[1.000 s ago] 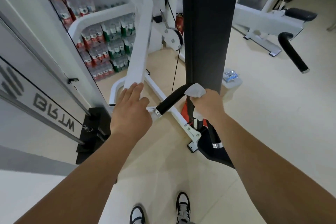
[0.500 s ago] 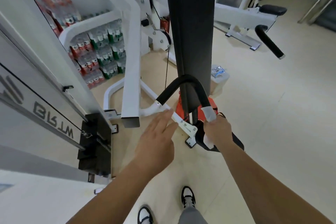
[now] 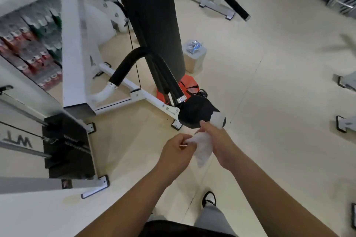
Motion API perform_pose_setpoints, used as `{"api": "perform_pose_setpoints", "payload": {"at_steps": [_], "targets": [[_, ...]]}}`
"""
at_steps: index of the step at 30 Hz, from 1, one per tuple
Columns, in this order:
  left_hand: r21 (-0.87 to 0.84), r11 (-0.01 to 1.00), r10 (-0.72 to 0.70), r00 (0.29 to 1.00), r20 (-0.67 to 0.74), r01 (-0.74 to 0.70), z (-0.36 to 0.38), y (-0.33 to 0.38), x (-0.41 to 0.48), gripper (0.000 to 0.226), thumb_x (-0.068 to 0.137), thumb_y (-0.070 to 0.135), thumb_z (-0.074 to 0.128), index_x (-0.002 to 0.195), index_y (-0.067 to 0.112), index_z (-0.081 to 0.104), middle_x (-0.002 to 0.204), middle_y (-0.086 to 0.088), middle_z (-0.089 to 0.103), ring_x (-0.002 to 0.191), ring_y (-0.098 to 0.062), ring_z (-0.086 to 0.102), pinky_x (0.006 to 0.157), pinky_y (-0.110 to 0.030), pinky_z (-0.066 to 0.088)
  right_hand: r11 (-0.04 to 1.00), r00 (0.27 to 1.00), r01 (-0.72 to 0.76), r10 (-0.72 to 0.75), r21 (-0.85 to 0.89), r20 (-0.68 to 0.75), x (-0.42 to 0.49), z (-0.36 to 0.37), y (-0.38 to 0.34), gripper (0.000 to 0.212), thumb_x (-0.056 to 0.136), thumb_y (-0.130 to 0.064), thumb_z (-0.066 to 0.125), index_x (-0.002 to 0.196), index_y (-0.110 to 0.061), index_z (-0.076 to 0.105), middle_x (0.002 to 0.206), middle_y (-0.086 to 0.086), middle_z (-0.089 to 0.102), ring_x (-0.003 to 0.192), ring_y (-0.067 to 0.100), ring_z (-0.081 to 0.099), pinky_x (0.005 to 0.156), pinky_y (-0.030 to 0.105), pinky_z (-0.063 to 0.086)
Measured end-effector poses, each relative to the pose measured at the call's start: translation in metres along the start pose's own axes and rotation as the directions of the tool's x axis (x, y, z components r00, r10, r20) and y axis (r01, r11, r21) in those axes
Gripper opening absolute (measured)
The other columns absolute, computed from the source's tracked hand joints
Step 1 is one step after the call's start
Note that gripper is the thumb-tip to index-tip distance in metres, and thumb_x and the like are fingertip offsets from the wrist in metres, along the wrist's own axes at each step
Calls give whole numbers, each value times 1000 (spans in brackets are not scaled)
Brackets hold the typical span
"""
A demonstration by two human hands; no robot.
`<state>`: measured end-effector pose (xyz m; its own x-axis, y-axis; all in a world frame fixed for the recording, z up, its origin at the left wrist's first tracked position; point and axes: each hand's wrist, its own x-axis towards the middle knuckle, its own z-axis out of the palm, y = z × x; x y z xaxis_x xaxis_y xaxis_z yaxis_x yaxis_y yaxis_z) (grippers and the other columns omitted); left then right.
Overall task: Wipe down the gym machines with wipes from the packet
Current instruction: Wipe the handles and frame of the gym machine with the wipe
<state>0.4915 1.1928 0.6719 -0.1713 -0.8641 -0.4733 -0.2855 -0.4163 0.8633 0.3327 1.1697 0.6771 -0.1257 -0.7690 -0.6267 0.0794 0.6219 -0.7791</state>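
Two hands now meet on one crumpled white wipe (image 3: 202,149), low in front of the black padded seat (image 3: 194,115) of the white-framed gym machine (image 3: 74,44). The right hand (image 3: 221,143) grips the wipe in a closed fist. One end shows above the fist, over the seat's near edge, though contact with the seat cannot be confirmed. The other end hangs below the fist. The left hand (image 3: 176,150) pinches the wipe's side between thumb and curled fingers.

Half a second ago the right hand held the wipe on the curved black foam handle (image 3: 129,65), while the left hand was open, fingers straight, beside the white frame bar. Both have since come off the machine, and the handle stands untouched.

The blue-and-silver wipes packet (image 3: 194,45) lies on top of a pale box (image 3: 192,61) on the cream tiled floor (image 3: 269,102), just beside the tall black upright pad (image 3: 152,15). A black weight stack (image 3: 67,144) stands near the floor's left edge.
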Motion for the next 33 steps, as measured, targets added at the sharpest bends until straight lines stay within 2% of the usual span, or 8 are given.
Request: {"api": "perform_pose_setpoints", "payload": {"at_steps": [4, 8, 12, 15, 17, 20, 25, 33], "targets": [[-37, 999, 16, 1000, 8, -16, 56, 17, 3, 15, 95, 34, 68, 109, 31, 66, 98, 13, 70, 88, -1, 65, 66, -10, 48, 997, 999, -20, 17, 70, 46, 0, -54, 5, 56, 78, -51, 72, 110, -5, 71, 110, 12, 75, 110, 32, 69, 104, 49, 50], [10, 998, 60, 997, -56, -59, 128, 45, 18, 28, 86, 41, 79, 105, 28, 64, 98, 12, 69, 89, -4, 67, 69, -15, 54, 993, 998, -30, 24, 110, 56, 14, -128, 3, 48, 92, -49, 69, 109, -4, 72, 108, 17, 73, 98, 26, 72, 91, 40, 56], [22, 999, 37, 999, -31, -37, 209, 73, 41, 12, 90, 42, 73, 92, 31, 69, 90, 10, 73, 83, -6, 70, 78, -34, 63, 987, 990, -104, 89, 126, 113, 40, -207, -2, 53, 91, -52, 70, 110, -3, 69, 105, 13, 76, 100, 25, 73, 98, 42, 55], [56, 998, 24, 999, -43, -22, 256, 89, 61, 18, 95, 43, 67, 106, 29, 71, 99, 8, 73, 92, -11, 70, 88, -42, 61, 976, 992, -127, 120, 175, 49, 58, -255, -5, 72, 82, -61, 76, 130, -11, 59, 116, 13, 75, 104, 29, 75, 98, 49, 58], [43, 999, -1, 999, -50, 3, 275, 98, 74, 20, 97, 42, 64, 112, 31, 70, 105, 8, 72, 97, -11, 68, 90, -37, 60, 977, 991, -133, 132, 168, 19, 70, -281, -8, 57, 88, -60, 70, 123, -15, 62, 113, 13, 75, 101, 30, 75, 94, 48, 59], [48, 999, -3, 999, -44, 5, 288, 112, 94, 10, 97, 38, 65, 89, 45, 66, 90, 26, 68, 89, 5, 64, 75, -14, 50, 958, 974, -218, 225, 186, -18, 92, -311, -12, 48, 95, -58, 63, 112, -14, 66, 107, 16, 75, 101, 33, 74, 92, 48, 60], [74, 997, 19, 985, -172, -6, 298, 119, 152, 13, 99, 30, 62, 104, 21, 69, 96, 2, 69, 89, -15, 65, 77, -28, 55, 955, 954, -245, 268, 166, -133, 141, -332, -25, 40, 100, -42, 61, 118, -6, 64, 112, 21, 69, 100, 35, 70, 85, 47, 60], [263, 951, 203, 972, -123, -165, 339, 148, 270, 25, 107, 38, 48, 114, 24, 68, 85, 14, 57, 92, -14, 65, 78, -22, 48, 911, 918, -390, 374, 131, 133, 228, -366, -91, 70, 97, -65, 53, 129, -3, 52, 120, 23, 69, 103, 39, 73, 93, 50, 60]]}}
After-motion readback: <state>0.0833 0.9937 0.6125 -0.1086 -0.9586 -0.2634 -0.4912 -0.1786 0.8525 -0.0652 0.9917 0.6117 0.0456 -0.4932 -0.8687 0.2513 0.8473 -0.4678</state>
